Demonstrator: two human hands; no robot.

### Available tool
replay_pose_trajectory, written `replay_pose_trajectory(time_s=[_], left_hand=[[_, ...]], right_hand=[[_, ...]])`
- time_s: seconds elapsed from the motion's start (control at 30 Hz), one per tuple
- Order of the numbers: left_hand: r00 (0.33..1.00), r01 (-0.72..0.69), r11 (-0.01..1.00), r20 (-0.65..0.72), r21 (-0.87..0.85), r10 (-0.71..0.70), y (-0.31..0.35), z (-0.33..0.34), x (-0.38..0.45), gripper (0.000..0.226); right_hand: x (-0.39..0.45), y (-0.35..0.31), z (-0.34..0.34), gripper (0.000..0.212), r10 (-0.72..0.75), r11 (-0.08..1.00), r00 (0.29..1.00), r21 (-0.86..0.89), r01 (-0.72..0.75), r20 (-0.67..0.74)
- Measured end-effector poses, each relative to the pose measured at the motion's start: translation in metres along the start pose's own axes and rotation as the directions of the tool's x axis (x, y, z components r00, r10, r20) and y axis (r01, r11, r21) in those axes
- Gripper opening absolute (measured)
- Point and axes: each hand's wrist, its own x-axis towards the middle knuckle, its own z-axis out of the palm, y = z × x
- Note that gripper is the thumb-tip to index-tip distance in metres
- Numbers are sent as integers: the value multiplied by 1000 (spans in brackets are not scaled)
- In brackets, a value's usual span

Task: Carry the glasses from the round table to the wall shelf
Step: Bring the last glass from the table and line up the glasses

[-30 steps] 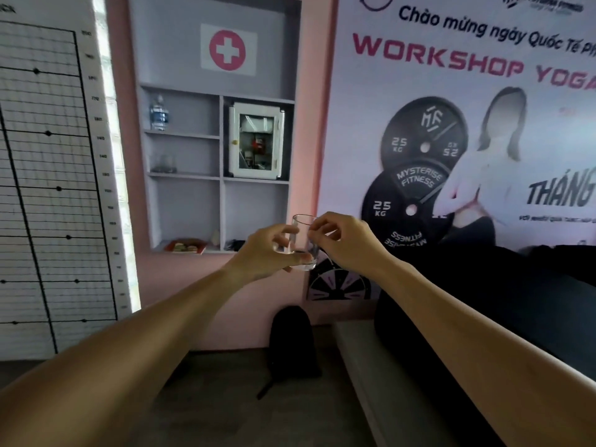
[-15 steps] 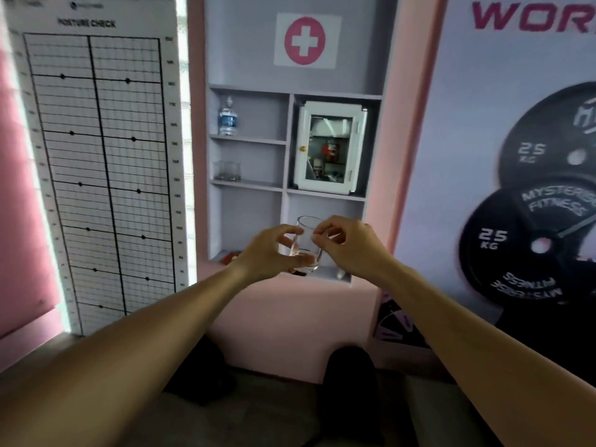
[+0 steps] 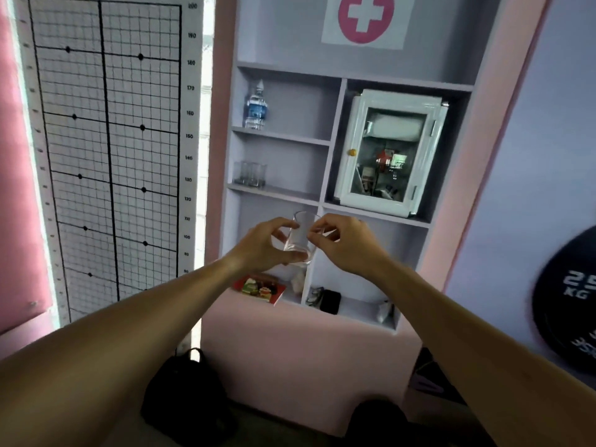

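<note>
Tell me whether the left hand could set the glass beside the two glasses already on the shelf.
Probably yes. The left hand and right hand hold the glass just below that shelf, whose front is open, with bare room right of the two glasses.

Lilac wall shelf (image 3: 281, 139) with water bottle (image 3: 255, 106), two glasses (image 3: 250, 174), white cabinet (image 3: 389, 150), red packet (image 3: 260, 288).

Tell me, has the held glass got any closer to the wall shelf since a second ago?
Yes. The glass, gripped by the left hand and right hand, now overlaps the wall shelf lower compartments; earlier it was right of and below it.
</note>
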Motion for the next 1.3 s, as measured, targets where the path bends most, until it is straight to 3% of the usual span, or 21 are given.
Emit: replay_pose_trajectory(time_s=[0.33,0.6,0.83,1.3], left_hand=[[998,-58,998,-22,32,59,-105,-4,140,69],[998,10,999,-63,37,-7,-154,-6,230,70],[990,38,998,-135,45,-32,-183,-10,329,74],[970,137,978,-221,160,-99,-264,16,395,71]], right_hand=[[146,54,51,3,6,1000,1000,14,-6,-11],[250,113,86,13,-95,994,995,49,97,-37],[357,160,84,7,-146,979,988,134,152,-49],[452,223,153,11,-132,959,991,252,132,-18]])
